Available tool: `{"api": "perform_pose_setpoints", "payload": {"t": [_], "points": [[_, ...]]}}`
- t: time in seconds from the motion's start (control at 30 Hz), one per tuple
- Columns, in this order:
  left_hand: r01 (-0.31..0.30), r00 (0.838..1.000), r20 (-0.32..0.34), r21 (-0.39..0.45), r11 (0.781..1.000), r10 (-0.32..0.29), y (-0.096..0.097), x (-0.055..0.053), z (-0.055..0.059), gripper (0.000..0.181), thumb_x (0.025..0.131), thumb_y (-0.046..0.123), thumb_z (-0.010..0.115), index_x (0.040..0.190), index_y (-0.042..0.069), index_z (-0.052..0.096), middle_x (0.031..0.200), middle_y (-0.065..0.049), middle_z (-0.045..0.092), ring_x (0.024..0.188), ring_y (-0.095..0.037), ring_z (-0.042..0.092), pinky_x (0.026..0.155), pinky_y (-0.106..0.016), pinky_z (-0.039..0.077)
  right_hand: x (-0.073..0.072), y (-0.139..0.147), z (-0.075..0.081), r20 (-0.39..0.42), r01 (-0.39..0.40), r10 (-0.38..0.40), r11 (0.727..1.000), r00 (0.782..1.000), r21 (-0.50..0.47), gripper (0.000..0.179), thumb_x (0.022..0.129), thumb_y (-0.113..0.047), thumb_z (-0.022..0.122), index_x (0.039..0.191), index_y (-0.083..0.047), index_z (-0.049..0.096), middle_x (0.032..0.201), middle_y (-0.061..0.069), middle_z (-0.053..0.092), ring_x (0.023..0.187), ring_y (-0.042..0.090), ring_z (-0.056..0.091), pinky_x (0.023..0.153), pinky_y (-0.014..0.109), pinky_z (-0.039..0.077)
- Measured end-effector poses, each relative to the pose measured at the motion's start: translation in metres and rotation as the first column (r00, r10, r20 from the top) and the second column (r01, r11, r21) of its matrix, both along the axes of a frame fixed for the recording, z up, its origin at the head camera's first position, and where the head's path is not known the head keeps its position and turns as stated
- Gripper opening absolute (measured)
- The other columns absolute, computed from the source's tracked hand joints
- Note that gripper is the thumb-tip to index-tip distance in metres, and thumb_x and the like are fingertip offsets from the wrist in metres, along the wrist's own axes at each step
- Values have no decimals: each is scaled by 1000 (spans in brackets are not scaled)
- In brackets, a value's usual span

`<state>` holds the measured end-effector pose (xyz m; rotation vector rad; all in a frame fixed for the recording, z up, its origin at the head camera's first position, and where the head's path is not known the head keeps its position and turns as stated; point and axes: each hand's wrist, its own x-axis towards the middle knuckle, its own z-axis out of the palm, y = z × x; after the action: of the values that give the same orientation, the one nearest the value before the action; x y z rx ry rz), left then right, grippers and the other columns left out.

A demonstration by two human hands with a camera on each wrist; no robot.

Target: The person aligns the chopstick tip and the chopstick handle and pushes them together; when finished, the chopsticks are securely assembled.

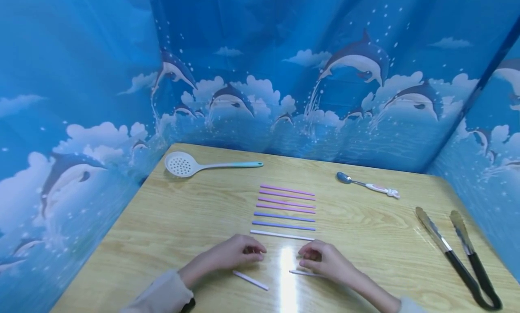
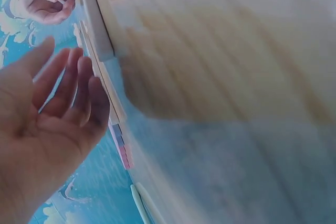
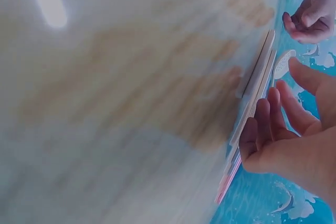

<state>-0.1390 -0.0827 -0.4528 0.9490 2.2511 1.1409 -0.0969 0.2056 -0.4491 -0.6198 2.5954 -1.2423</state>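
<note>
My left hand [image 1: 237, 253] hovers over the table with its fingers loosely curled and nothing between them. A pale lilac stick [image 1: 250, 280] lies slantwise in front of it. Opposite, my right hand [image 1: 325, 259] has relaxed, bent fingers and holds nothing. Another pale stick [image 1: 305, 273] lies below that hand, which hides its right end. Beyond both hands runs a column of parallel thin sticks: a white stick [image 1: 280, 235] nearest, two blue sticks [image 1: 284, 225], then several pink sticks [image 1: 286, 200]. In the wrist views the fingers of the left hand [image 2: 58, 103] and right hand [image 3: 289, 129] are parted.
A skimmer [image 1: 181, 164] with a pale green handle lies at the back left of the wooden table [image 1: 183, 218]. A spoon [image 1: 367, 185] is at the back right, and black-handled tongs [image 1: 463, 254] lie spread at the right. A dolphin-print curtain [image 1: 260, 69] surrounds the table.
</note>
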Motion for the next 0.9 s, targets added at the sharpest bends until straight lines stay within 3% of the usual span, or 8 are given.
{"api": "perform_pose_setpoints", "payload": {"t": [0.13, 0.27, 0.47, 0.7, 0.9], "points": [[100, 995, 31, -5, 995, -100, -1, 4, -1, 26, 86, 21, 70, 106, 6, 69, 88, 7, 67, 78, 5, 56, 75, -15, 50, 3, 0, 0, 43, -26, 25, 999, 999, 27, 23, 81, -22, 73, 98, -7, 68, 83, -7, 59, 75, 0, 52, 68, 19, 50], [149, 987, 59, -20, 989, -147, -1, 8, -1, 24, 78, 17, 77, 99, 7, 71, 85, 9, 68, 75, 7, 56, 72, -14, 50, 5, -2, -1, 37, -61, 61, 998, 997, 11, 21, 79, -19, 75, 94, -7, 68, 80, -8, 59, 73, -1, 51, 65, 19, 49], [162, 980, 129, -76, 984, -151, 2, 11, 2, 23, 70, 9, 82, 91, 7, 73, 79, 11, 67, 70, 6, 56, 68, -14, 50, 7, -3, -3, 3, -110, 110, 994, 994, -2, 20, 77, -18, 77, 91, -7, 68, 78, -10, 58, 71, -2, 50, 62, 19, 49], [158, 986, 73, -147, 976, -149, 1, 13, 4, 17, 73, 6, 79, 88, 11, 73, 75, 16, 63, 64, 5, 53, 62, -14, 49, 7, -3, -4, -14, -128, 129, 991, 992, 31, 10, 78, -8, 73, 86, -9, 68, 74, -12, 57, 69, -3, 48, 62, 18, 47], [144, 987, 84, -113, 983, -135, 0, 12, 3, 16, 75, 5, 76, 91, 9, 73, 75, 14, 63, 66, 5, 54, 64, -14, 50, 7, -3, -3, -28, -132, 133, 990, 991, 44, 7, 79, -6, 72, 85, -9, 69, 74, -13, 57, 69, -4, 48, 62, 18, 46]]}}
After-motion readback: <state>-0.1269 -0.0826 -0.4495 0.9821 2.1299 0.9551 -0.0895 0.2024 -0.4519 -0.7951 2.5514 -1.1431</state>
